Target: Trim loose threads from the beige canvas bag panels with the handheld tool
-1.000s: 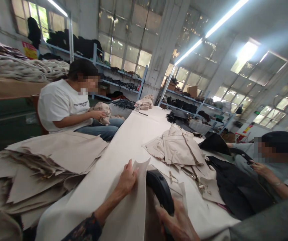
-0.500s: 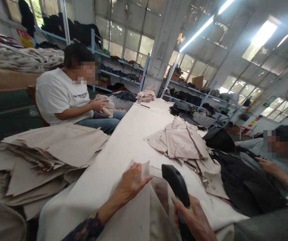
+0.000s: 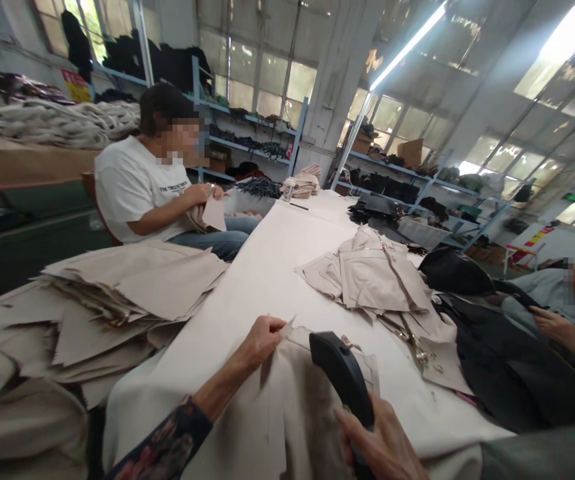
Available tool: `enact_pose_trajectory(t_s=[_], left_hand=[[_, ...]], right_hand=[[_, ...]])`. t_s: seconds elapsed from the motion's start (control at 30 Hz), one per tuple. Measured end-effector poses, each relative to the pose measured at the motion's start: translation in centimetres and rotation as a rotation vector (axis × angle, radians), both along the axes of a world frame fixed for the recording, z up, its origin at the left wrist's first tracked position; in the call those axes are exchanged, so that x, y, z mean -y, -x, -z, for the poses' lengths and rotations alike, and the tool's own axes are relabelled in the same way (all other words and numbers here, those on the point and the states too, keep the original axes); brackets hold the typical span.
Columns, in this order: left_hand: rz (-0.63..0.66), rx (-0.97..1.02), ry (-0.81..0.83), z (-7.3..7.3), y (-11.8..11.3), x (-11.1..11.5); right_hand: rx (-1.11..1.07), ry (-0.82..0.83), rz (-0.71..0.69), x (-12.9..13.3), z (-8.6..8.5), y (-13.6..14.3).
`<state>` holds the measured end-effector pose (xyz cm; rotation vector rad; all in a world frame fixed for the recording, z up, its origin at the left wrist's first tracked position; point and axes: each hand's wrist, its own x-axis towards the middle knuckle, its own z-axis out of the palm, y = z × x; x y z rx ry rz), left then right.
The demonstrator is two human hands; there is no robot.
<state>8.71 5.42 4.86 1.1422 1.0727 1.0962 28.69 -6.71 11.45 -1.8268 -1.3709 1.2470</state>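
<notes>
My left hand point(image 3: 261, 343) pinches the top edge of a beige fabric piece point(image 3: 305, 393) in front of me, with a seam running along its upper side. My right hand point(image 3: 385, 433) is wrapped around a black, curved handheld tool point(image 3: 340, 367), whose exact kind I cannot make out. The blunt end of the tool points up and left, over the fabric and near its top edge. Its lower part is hidden behind my fingers. Part of the fabric passes behind the tool and hangs down below the frame.
Beige cut panels point(image 3: 142, 273) are piled at the left. On the white table point(image 3: 272, 267) lies a heap of beige pieces with metal hardware point(image 3: 382, 273), beside black material point(image 3: 512, 360). One person point(image 3: 142, 187) handles fabric at the left; another person's hand point(image 3: 562, 330) is at the right.
My left hand has changed from a spread thumb to a pinch on the fabric's edge. The fabric has turned and shows more of its seam. The tool has shifted slightly left.
</notes>
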Motion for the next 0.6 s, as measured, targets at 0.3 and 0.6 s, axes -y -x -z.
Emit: enact_pose_trajectory(t_s=[0.3,0.6], left_hand=[[0.088,0.494,0.159,-1.8,-0.3,2.0],[0.095,0.607,0.215,-1.7,0.7,2.1]], right_hand=[[0.013,-0.078,-0.155,-2.2,-0.6,3.5],[0.032,-0.097,-0.081,-1.4,-2.5,1.9]])
